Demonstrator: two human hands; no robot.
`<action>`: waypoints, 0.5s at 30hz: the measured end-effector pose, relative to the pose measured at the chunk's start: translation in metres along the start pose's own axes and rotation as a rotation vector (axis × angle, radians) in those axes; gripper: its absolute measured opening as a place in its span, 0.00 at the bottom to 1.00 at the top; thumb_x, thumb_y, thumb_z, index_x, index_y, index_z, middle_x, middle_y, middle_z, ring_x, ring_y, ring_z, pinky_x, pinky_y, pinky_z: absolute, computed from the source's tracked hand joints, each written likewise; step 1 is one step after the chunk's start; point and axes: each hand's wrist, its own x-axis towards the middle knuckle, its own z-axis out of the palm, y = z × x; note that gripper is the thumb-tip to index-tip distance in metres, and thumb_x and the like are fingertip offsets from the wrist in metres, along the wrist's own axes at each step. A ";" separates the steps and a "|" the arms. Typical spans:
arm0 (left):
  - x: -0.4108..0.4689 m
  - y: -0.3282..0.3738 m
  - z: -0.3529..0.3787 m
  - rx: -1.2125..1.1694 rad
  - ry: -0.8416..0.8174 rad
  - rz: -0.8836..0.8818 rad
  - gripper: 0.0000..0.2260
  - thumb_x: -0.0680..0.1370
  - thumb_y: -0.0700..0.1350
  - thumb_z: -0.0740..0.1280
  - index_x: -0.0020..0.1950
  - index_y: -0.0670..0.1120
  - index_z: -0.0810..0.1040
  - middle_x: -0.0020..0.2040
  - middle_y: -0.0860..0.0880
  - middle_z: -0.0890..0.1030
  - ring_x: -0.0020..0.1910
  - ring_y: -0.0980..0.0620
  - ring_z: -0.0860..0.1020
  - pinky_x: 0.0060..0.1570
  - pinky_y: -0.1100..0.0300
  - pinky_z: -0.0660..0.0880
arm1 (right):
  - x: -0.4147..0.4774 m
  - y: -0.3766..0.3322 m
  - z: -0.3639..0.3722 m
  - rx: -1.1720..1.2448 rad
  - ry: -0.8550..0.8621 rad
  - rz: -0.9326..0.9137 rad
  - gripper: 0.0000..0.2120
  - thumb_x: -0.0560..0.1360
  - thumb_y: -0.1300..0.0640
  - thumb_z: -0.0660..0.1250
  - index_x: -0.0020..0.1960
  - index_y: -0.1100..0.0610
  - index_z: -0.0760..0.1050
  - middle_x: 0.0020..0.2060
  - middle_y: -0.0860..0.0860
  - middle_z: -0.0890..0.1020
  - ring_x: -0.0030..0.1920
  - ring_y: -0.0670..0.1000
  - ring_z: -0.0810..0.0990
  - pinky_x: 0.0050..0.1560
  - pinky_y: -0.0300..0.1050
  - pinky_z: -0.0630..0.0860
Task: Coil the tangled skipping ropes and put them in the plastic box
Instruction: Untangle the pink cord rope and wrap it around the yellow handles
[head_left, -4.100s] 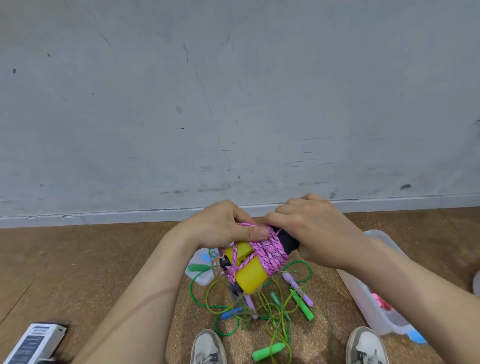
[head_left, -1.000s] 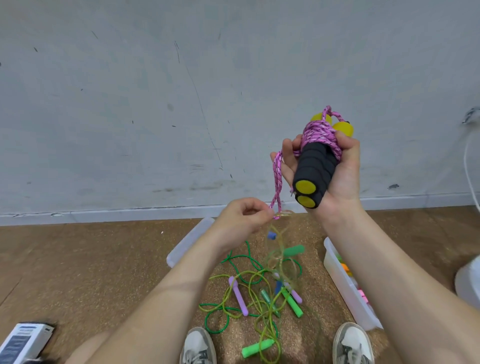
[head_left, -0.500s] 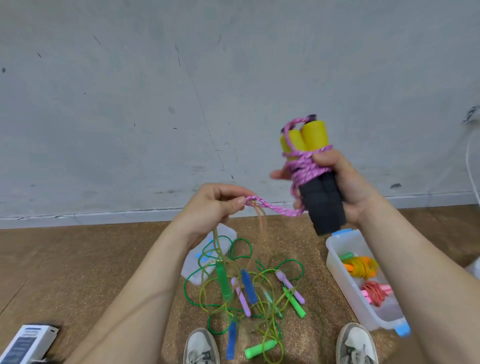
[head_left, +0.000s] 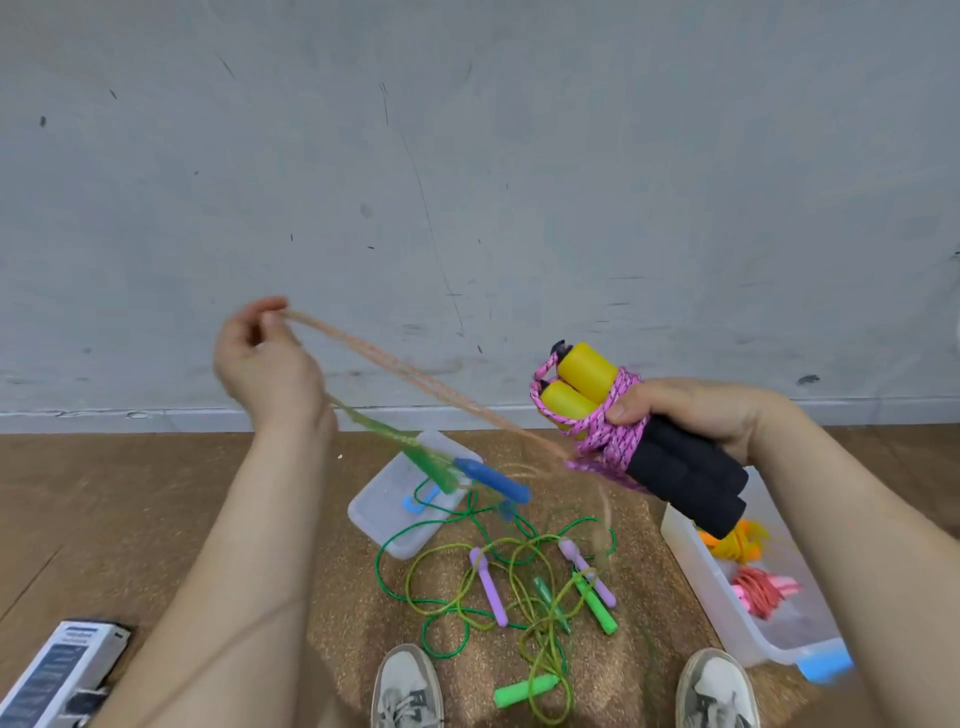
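Observation:
My right hand (head_left: 691, 410) grips the pink skipping rope bundle (head_left: 613, 431): two black-and-yellow foam handles side by side, with pink cord wound round their middle. My left hand (head_left: 265, 358) is raised at the left and pinches the loose end of the pink cord (head_left: 415, 379), which runs taut and blurred down to the bundle. A blue handle (head_left: 493, 480) and a green one (head_left: 426, 462) hang blurred below my left wrist. The plastic box (head_left: 727, 613) at the right holds orange and pink coiled ropes. Several green and yellow ropes (head_left: 519, 582) lie tangled on the floor.
The box lid (head_left: 384, 504) lies on the cork floor behind the tangle. My two shoes (head_left: 408, 686) are at the bottom edge. A printed carton (head_left: 57, 670) lies at the bottom left. A grey wall stands close ahead.
My left hand has swung up and to the left, pulling the loose pink cord taut. My right hand has dropped lower with the bundle, yellow ends now pointing left. A blue handle lifted off the floor.

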 end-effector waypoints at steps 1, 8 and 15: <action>0.010 -0.004 -0.007 0.020 0.109 -0.038 0.11 0.72 0.44 0.57 0.37 0.54 0.79 0.34 0.51 0.71 0.37 0.49 0.70 0.40 0.53 0.65 | 0.001 0.002 -0.002 0.001 0.022 0.027 0.22 0.54 0.49 0.74 0.44 0.59 0.85 0.52 0.63 0.82 0.38 0.55 0.82 0.41 0.44 0.78; 0.011 -0.027 -0.016 0.869 -0.489 -0.063 0.17 0.71 0.33 0.55 0.46 0.48 0.81 0.41 0.44 0.79 0.39 0.44 0.76 0.39 0.58 0.70 | 0.004 -0.004 0.003 0.087 -0.079 0.004 0.31 0.45 0.43 0.82 0.41 0.61 0.84 0.39 0.64 0.83 0.27 0.52 0.80 0.25 0.39 0.76; -0.073 -0.007 0.011 0.921 -1.399 -0.038 0.27 0.71 0.27 0.57 0.60 0.53 0.77 0.61 0.52 0.77 0.64 0.53 0.74 0.54 0.66 0.72 | 0.022 -0.014 0.028 0.379 -0.114 -0.242 0.31 0.47 0.45 0.82 0.44 0.62 0.83 0.34 0.62 0.81 0.26 0.53 0.79 0.27 0.40 0.78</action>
